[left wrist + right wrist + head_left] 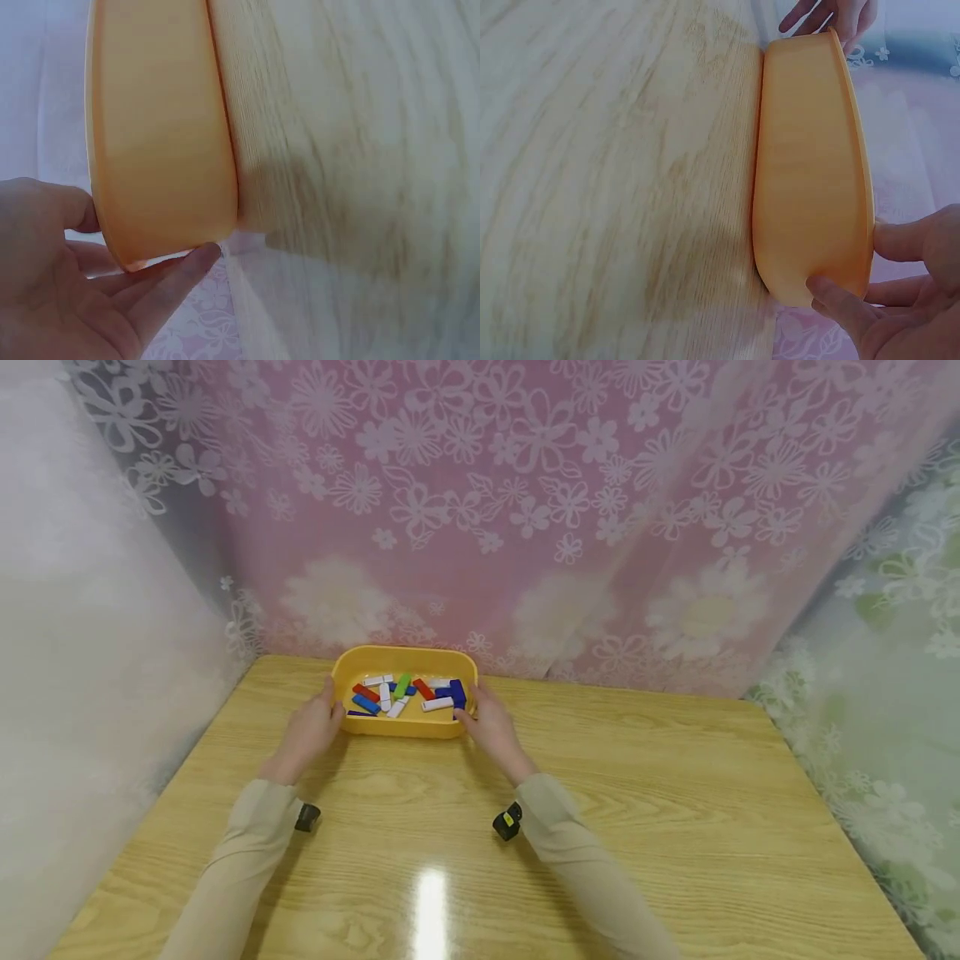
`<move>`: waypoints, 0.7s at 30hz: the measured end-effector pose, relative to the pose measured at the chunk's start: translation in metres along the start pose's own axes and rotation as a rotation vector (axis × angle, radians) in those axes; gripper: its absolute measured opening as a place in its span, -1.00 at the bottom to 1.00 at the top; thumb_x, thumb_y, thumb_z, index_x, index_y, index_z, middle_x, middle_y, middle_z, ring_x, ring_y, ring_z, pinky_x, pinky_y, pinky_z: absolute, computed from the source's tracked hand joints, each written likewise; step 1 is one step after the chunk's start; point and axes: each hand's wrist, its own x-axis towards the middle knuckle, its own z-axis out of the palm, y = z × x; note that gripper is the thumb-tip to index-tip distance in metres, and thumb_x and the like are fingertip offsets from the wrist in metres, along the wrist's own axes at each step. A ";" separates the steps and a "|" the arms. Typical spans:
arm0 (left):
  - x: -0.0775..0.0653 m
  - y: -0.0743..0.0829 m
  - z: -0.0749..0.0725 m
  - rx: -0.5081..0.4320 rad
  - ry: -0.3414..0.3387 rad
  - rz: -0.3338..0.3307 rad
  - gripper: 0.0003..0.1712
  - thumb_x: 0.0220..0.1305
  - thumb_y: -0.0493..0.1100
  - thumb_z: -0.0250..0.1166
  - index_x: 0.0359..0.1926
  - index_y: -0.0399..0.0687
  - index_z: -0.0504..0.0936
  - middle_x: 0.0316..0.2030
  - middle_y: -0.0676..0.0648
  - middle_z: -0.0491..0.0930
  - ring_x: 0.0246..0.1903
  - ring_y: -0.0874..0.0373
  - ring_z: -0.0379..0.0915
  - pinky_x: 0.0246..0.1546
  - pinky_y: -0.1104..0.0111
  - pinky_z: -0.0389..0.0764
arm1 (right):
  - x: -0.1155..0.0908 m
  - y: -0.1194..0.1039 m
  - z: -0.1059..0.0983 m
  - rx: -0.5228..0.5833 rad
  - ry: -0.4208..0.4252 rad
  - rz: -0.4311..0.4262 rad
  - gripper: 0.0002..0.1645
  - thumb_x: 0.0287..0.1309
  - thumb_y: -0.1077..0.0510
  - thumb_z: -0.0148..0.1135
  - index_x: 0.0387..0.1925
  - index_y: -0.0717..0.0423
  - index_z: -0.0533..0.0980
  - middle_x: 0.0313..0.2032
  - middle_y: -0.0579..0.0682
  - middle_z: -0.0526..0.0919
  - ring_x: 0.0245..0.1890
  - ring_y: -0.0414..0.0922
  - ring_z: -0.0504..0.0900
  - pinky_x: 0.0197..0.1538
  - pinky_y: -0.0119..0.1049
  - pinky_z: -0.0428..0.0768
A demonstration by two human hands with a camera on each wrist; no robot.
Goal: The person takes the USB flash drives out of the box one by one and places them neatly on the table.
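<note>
A yellow plastic basin (405,727) with rounded corners sits at the back left of the wooden table. Inside it lie several small oblong pieces: white (438,703), red (423,690), blue (366,703) and one green (402,685). My left hand (311,727) grips the basin's left end, its thumb at the rim in the left wrist view and its fingers against the end wall. At the opposite end my right hand (491,722) holds the basin, thumb on the rim and a fingertip pressed to the outer wall (814,172) in the right wrist view.
Behind the basin hangs a pink floral curtain (525,527), close to the table's back edge. White fabric (90,652) borders the left side and a green-white floral cloth (885,735) the right. The wooden tabletop (675,793) stretches to the right and front.
</note>
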 end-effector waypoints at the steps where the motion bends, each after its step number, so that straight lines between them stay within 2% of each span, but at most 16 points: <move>1: 0.000 0.000 0.000 -0.005 0.001 -0.003 -0.34 0.54 -0.25 -0.01 0.46 -0.61 0.06 -0.53 -0.17 0.36 -0.60 0.03 0.27 -0.57 0.26 0.32 | 0.000 -0.001 0.001 0.011 -0.001 0.010 -0.28 0.44 0.12 0.21 0.47 0.35 0.25 0.51 0.30 0.15 0.48 0.19 0.23 0.46 0.07 0.27; 8: -0.002 0.002 0.000 -0.068 -0.006 -0.043 -0.32 0.52 -0.26 -0.03 0.48 -0.60 0.01 -0.48 -0.19 0.34 -0.55 0.01 0.27 -0.54 0.27 0.35 | 0.000 -0.003 0.002 0.032 0.005 0.038 -0.28 0.45 0.11 0.20 0.48 0.31 0.23 0.51 0.27 0.17 0.46 0.18 0.27 0.46 0.08 0.27; 13: -0.003 0.005 0.001 -0.068 0.005 -0.047 -0.31 0.52 -0.28 -0.04 0.49 -0.59 -0.01 -0.50 -0.15 0.29 -0.57 0.03 0.23 -0.55 0.30 0.31 | 0.001 -0.003 0.002 0.027 -0.004 0.051 -0.28 0.45 0.12 0.20 0.49 0.31 0.22 0.50 0.26 0.18 0.47 0.18 0.24 0.47 0.08 0.25; 21: -0.003 0.014 0.006 -0.068 0.008 -0.049 -0.31 0.51 -0.28 -0.02 0.48 -0.60 -0.01 -0.44 -0.23 0.38 -0.52 -0.01 0.27 -0.51 0.28 0.34 | 0.003 0.005 0.001 0.027 0.004 0.086 -0.28 0.47 0.13 0.16 0.52 0.26 0.19 0.50 0.22 0.21 0.47 0.15 0.26 0.47 0.02 0.28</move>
